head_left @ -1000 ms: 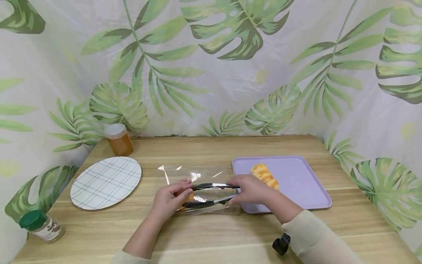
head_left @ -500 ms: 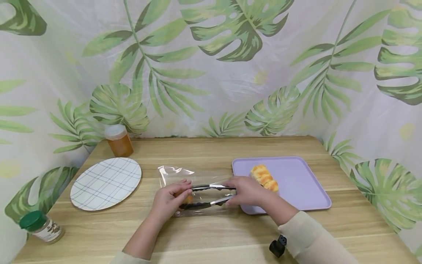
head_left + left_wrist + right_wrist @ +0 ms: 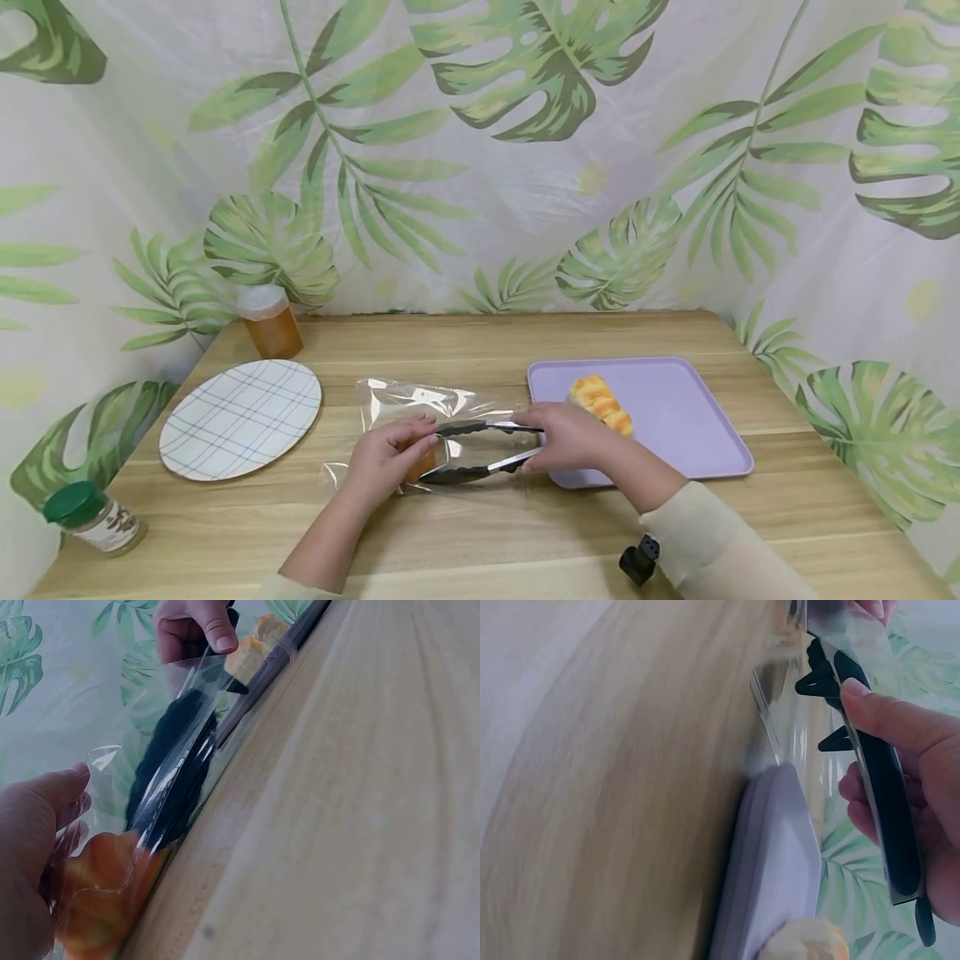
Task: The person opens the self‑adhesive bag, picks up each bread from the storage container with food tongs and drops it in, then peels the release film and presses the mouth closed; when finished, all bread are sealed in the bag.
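Observation:
A clear plastic bag (image 3: pixel 390 402) lies in the middle of the table, with an orange-brown bread roll (image 3: pixel 105 889) inside its left end. My left hand (image 3: pixel 386 457) holds the bag around the bread, thumb on one side and fingers on the other. My right hand (image 3: pixel 573 437) grips a pair of tongs (image 3: pixel 889 799) with black handles and black tips. The tongs' arms are spread apart, and their black tips (image 3: pixel 172 769) reach into the bag towards the bread. Part of the bread is hidden behind my left hand.
A lilac tray (image 3: pixel 675 417) with another bread roll (image 3: pixel 600 402) stands at the right, close to my right hand. On the left are a checked oval plate (image 3: pixel 240 421), an amber jar (image 3: pixel 272 325) and a green-lidded shaker (image 3: pixel 93 518). A patterned cloth hangs behind.
The tongs have shifted slightly in the bag, and the film has wrinkled and lifted. A flap of it now shows left of my left hand. Both hands stay nearly in place.

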`<move>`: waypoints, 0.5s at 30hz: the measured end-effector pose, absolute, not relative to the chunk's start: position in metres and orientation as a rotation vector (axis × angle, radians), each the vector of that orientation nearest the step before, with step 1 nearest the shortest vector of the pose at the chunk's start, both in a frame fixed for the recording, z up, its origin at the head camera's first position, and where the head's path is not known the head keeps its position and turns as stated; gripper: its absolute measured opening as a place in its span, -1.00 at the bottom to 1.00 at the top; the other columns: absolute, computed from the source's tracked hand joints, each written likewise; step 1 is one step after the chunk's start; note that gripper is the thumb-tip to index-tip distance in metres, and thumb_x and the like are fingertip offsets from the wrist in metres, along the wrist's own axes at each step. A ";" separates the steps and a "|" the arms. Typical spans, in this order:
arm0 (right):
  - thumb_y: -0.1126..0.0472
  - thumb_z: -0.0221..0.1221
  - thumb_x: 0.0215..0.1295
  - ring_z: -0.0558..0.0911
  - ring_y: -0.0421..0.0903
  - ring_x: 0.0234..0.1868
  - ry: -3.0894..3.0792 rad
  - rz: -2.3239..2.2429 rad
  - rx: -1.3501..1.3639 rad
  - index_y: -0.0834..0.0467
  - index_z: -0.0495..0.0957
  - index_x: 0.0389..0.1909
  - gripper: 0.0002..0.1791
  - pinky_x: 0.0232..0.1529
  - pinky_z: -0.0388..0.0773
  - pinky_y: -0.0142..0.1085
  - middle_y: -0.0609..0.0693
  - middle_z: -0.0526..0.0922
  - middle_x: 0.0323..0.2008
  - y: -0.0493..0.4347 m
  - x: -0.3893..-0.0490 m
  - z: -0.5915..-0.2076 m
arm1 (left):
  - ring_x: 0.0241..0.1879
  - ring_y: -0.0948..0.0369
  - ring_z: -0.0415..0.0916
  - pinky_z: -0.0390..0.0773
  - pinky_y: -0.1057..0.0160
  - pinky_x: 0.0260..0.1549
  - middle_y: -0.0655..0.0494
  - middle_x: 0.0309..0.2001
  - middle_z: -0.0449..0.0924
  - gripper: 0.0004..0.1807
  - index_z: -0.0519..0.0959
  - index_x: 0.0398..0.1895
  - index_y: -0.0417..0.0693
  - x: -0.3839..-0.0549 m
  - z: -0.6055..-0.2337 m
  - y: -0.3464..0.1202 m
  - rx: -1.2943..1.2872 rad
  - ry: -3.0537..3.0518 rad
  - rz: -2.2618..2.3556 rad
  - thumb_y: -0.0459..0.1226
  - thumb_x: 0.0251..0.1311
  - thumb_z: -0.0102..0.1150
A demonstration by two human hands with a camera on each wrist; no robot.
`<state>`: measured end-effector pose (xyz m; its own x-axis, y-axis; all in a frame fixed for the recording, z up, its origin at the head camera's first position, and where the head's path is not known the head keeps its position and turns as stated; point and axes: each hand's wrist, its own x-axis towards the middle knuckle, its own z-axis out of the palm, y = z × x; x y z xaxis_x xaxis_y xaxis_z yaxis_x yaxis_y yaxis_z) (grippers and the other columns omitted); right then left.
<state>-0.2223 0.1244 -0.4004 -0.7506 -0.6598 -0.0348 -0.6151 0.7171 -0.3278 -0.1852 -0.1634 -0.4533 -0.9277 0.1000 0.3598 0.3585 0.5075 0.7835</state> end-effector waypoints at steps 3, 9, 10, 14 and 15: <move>-0.01 0.46 0.00 0.58 0.07 0.18 2.754 -0.422 -0.989 0.22 0.50 0.24 -0.23 0.21 0.54 -0.05 0.13 0.61 0.15 0.131 -0.221 -0.397 | 0.11 0.06 0.63 0.55 0.02 0.17 0.07 -0.02 0.73 -0.79 0.75 -0.16 -0.09 -0.186 -0.454 -0.163 -0.390 -2.495 -1.363 -0.29 0.11 0.38; 0.01 0.48 -0.03 0.60 0.07 0.13 2.749 -0.396 -0.996 0.26 0.51 0.22 -0.23 0.17 0.56 -0.04 0.15 0.63 0.11 0.140 -0.218 -0.392 | 0.09 0.05 0.64 0.55 0.03 0.18 0.04 -0.04 0.73 -0.81 0.75 -0.18 -0.12 -0.186 -0.453 -0.161 -0.378 -2.502 -1.385 -0.34 0.11 0.37; 0.01 0.48 -0.03 0.60 0.07 0.13 2.754 -0.387 -0.998 0.26 0.51 0.21 -0.22 0.17 0.56 -0.05 0.15 0.64 0.10 0.141 -0.217 -0.392 | 0.08 0.05 0.64 0.55 0.03 0.18 0.04 -0.04 0.74 -0.81 0.75 -0.18 -0.12 -0.186 -0.453 -0.161 -0.371 -2.505 -1.390 -0.34 0.11 0.37; -0.02 0.49 -0.05 0.61 0.06 0.12 2.780 -0.358 -0.987 0.26 0.50 0.22 -0.19 0.15 0.57 -0.06 0.13 0.64 0.09 0.147 -0.217 -0.390 | 0.08 0.06 0.65 0.54 0.02 0.19 0.06 -0.03 0.73 -0.81 0.74 -0.17 -0.12 -0.186 -0.453 -0.160 -0.344 -2.523 -1.383 -0.32 0.13 0.37; -0.04 0.49 -0.06 0.61 0.07 0.12 2.787 -0.354 -0.978 0.26 0.50 0.23 -0.18 0.15 0.57 -0.05 0.13 0.64 0.09 0.149 -0.217 -0.390 | 0.08 0.06 0.65 0.55 0.02 0.18 0.06 -0.04 0.74 -0.81 0.74 -0.17 -0.12 -0.186 -0.454 -0.160 -0.344 -2.526 -1.376 -0.32 0.12 0.36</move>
